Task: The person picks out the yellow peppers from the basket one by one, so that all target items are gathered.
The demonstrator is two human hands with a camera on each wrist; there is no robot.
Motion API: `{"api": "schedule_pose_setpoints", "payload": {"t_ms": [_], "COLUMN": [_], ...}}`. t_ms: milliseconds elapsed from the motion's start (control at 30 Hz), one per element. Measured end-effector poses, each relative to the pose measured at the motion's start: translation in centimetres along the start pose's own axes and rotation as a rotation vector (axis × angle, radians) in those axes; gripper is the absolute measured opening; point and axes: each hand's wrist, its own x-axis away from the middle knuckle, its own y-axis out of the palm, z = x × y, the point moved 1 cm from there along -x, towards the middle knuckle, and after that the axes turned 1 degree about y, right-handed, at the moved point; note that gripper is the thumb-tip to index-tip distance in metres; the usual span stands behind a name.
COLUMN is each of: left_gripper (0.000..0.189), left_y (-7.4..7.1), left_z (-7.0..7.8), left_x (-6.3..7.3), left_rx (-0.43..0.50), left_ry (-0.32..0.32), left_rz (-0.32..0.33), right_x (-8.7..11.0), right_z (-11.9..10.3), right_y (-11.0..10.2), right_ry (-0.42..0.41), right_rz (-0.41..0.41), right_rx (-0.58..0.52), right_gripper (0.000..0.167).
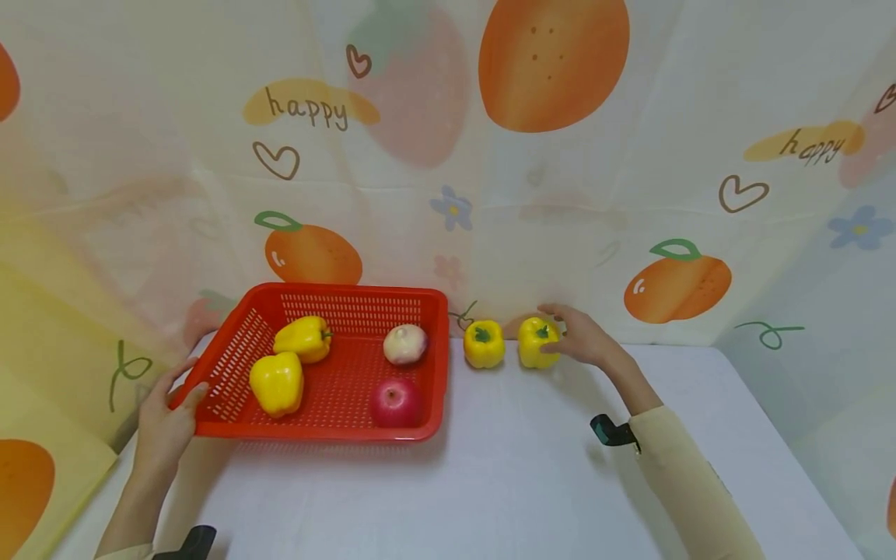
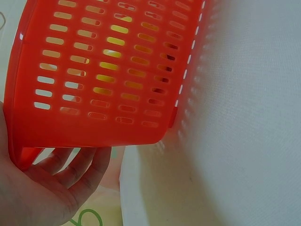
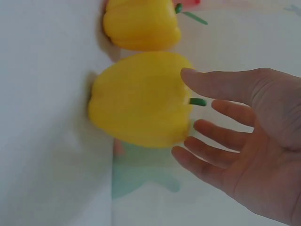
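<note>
At the left end of a red plastic basket [image 1: 336,432], my left hand [image 1: 166,416] grips the rim, with the fingers under it in the left wrist view. Two yellow bell peppers [image 1: 277,384] lie in the basket's left half. A whitish, purple-tinged bulb [image 1: 405,344] and a round purplish-red onion [image 1: 396,403] are on its right side. My right hand [image 1: 582,336] is at the top of another yellow bell pepper [image 3: 141,99], thumb and fingers spread around its green stem [image 3: 198,101]. Close beside stands one more yellow bell pepper [image 1: 484,344], between that pepper and the basket.
A white-covered table [image 1: 504,482] lies under everything. Behind the peppers rises a cloth backdrop [image 1: 560,233] printed with fruit, hearts and words, which also runs along both sides. Dark wrist cameras [image 1: 611,430] are strapped at both sleeves.
</note>
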Motion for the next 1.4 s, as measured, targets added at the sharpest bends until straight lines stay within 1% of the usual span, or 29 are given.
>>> {"api": "schedule_pose_setpoints", "payload": {"t_ms": [133, 333, 400, 567, 633, 767, 900, 1133, 1200, 1300, 1400], "left_gripper": [0.054, 0.053, 0.053, 0.052, 0.052, 0.052, 0.053, 0.053, 0.053, 0.053, 0.053], "left_y": [0.0, 0.0, 0.1, 0.0, 0.0, -0.1, 0.0, 0.2, 0.1, 0.0, 0.0], "left_z": [0.1, 0.2, 0.2, 0.3, 0.3, 0.2, 0.0, 0.2, 0.2, 0.1, 0.1], "left_x": [0.1, 0.1, 0.0, -0.1, -0.1, 0.0, 0.1, -0.1, -0.1, 0.0, 0.1], "left_rx": [-0.002, -0.012, 0.005, 0.022, 0.009, 0.025, 0.034, 0.029, 0.028, 0.014, 0.024], "left_ry": [0.001, 0.003, 0.0, 0.026, 0.039, 0.034, 0.024, 0.03, 0.028, 0.024, 0.013], "left_rz": [-0.001, 0.007, 0.005, 0.004, 0.006, 0.003, -0.005, -0.015, -0.017, -0.016, -0.021], "right_x": [0.0, -0.1, -0.2, -0.5, -0.9, -1.8, -2.6, -3.7, -4.2, -5.0, -5.7], "right_z": [-1.1, -3.9, -5.0, -7.7, -8.8, -10.7, -12.5, -15.5, -16.4, -18.0, -19.4], "right_y": [-0.8, -1.9, -2.0, -1.8, -1.5, -0.4, 1.1, 3.8, 4.5, 5.4, 6.2], "right_ry": [-0.004, -0.066, -0.078, -0.125, -0.138, -0.139, -0.14, -0.134, -0.148, -0.197, -0.217], "right_rz": [0.002, 0.026, 0.031, 0.033, 0.032, 0.034, 0.025, 0.033, 0.033, 0.028, 0.031], "right_rx": [0.013, 0.027, 0.022, 0.007, -0.001, -0.036, -0.062, -0.103, -0.106, -0.089, -0.071], "right_gripper": [0.065, 0.062, 0.061, 0.058, 0.057, 0.057, 0.056, 0.05, 0.049, 0.048, 0.047]}}
